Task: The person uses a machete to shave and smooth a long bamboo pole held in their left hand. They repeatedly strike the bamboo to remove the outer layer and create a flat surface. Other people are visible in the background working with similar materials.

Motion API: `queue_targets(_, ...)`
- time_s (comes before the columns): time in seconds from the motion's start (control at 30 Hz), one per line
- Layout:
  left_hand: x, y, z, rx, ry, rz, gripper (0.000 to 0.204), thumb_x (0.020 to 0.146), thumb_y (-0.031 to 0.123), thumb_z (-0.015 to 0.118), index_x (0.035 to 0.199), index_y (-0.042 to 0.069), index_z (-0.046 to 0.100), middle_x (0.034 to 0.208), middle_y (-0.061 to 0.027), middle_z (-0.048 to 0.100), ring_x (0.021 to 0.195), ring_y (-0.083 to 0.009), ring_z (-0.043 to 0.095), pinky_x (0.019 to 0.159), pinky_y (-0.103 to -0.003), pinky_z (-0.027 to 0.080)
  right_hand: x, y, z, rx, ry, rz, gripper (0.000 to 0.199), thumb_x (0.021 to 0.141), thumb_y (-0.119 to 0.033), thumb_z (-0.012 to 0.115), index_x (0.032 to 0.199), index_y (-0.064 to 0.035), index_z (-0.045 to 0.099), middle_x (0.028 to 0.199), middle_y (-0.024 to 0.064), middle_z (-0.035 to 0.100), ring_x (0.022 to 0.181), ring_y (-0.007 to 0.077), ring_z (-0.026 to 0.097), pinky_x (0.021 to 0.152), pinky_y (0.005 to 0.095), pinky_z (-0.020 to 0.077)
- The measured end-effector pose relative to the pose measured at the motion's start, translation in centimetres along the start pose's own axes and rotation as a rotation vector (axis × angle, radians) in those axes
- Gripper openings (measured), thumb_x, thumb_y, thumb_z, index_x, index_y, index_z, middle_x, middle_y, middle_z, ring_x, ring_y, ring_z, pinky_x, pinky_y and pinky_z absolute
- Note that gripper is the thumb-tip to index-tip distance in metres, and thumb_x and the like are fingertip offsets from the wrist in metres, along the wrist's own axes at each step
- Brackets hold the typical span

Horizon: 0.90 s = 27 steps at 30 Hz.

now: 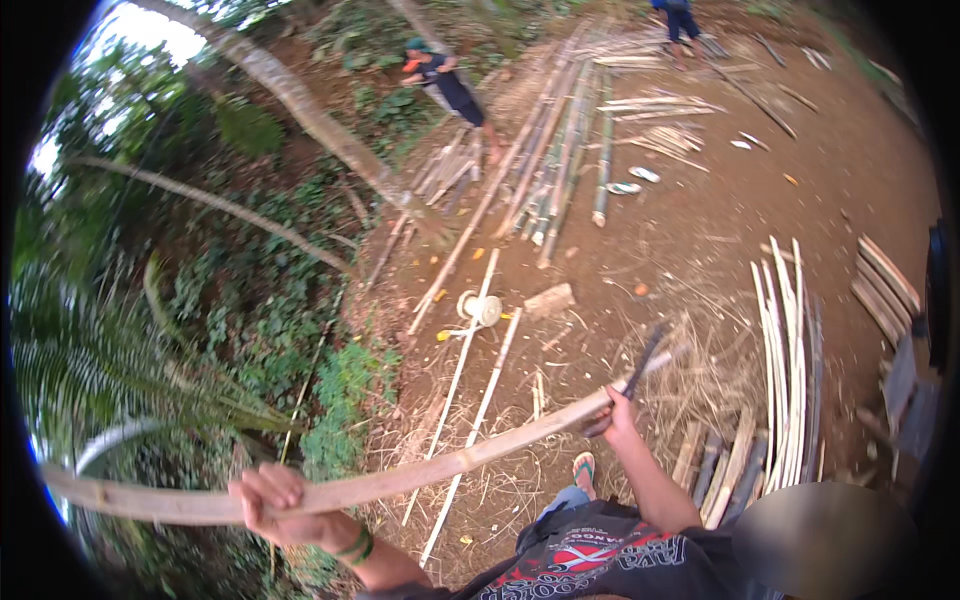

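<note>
A long, pale bamboo strip (pixel 430 465) runs slantwise across the view, from the far left edge up to the right, bending in the wide picture. My left hand (pixel 272 503) is closed around it toward its left end, with a green band on the wrist. Close to its other end, my right hand (pixel 612 418) grips a dark-bladed knife (pixel 645 362), the blade pointing up and away from me. The blade lies against or just beside the strip; which of these I cannot tell. Past the blade, the strip's tip is blurred.
Shavings (pixel 720 375) litter the dirt near my sandalled foot (pixel 584 470). Split bamboo strips (pixel 785 370) and short pieces (pixel 725 470) lie at right. Beyond are a spool (pixel 480 308), a wood block (pixel 550 300), bamboo poles (pixel 560 150), and two people. A leaning trunk (pixel 300 110) and plants border the left.
</note>
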State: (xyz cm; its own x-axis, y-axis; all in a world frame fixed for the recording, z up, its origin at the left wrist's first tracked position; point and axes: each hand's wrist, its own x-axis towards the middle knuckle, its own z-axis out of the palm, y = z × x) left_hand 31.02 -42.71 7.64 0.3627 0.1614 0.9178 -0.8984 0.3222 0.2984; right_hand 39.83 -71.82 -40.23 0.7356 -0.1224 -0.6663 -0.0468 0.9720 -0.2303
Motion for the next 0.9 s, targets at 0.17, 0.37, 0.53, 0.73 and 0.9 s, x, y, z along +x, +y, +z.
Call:
queue_targets(0.17,-10.2,5.2,-13.3,0.919,0.769,-0.242,0.037,0.098,0.041,0.048,0.083,0.007,0.054,0.067,-0.0063,0.053,0.056,-0.021,0.053,0.061,-0.031,0.047,-1.7,-1.6,-1.2,-0.085,0.111,-0.051,0.015,0.088,-0.012,0.069,0.083,-0.0081,0.055,0.059,-0.0003,0.052,0.043,0.01,0.047,0.039,0.0274,0.0409)
queue_targets(0.37,-18.8,4.1,-17.3,1.616,0.587,-0.512,0.04,0.098,0.04,0.044,0.097,0.004,0.061,0.08,-0.0107,0.061,0.074,-0.0256,0.06,0.069,-0.036,0.052,-4.0,-0.3,-3.3,-0.316,0.162,-0.126,0.019,0.086,-0.009,0.071,0.074,-0.0065,0.056,0.059,0.0017,0.052,0.045,0.0113,0.048,0.04,0.0285,0.0374)
queue_targets(0.53,-21.6,1.7,-18.7,1.877,0.274,-0.939,0.046,0.098,0.044,0.044,0.094,0.002,0.062,0.081,-0.0137,0.063,0.074,-0.0267,0.062,0.07,-0.037,0.051,-6.2,3.6,-4.9,-0.497,0.211,-0.02,0.022,0.085,-0.011,0.073,0.071,-0.0039,0.057,0.055,0.0041,0.054,0.043,0.0134,0.051,0.04,0.0323,0.0398)
queue_targets(0.73,-19.4,0.6,-17.6,1.976,-0.213,-1.043,0.054,0.098,0.049,0.044,0.089,0.0,0.064,0.081,-0.0173,0.065,0.074,-0.0281,0.064,0.072,-0.038,0.051,-8.7,9.5,-5.9,-0.821,0.261,-0.098,0.027,0.084,-0.021,0.075,0.07,-0.0043,0.059,0.057,0.0053,0.057,0.044,0.0158,0.053,0.04,0.0345,0.0406)
queue_targets(0.9,-19.6,-4.3,-7.5,1.633,-0.708,-1.293,0.072,0.097,0.059,0.04,0.089,-0.006,0.069,0.089,-0.0283,0.068,0.089,-0.0351,0.067,0.082,-0.045,0.048,-11.6,10.8,-3.9,-1.103,0.282,-0.144,0.037,0.08,-0.033,0.077,0.073,0.0006,0.064,0.064,0.0107,0.065,0.052,0.0236,0.062,0.053,0.0405,0.0467)
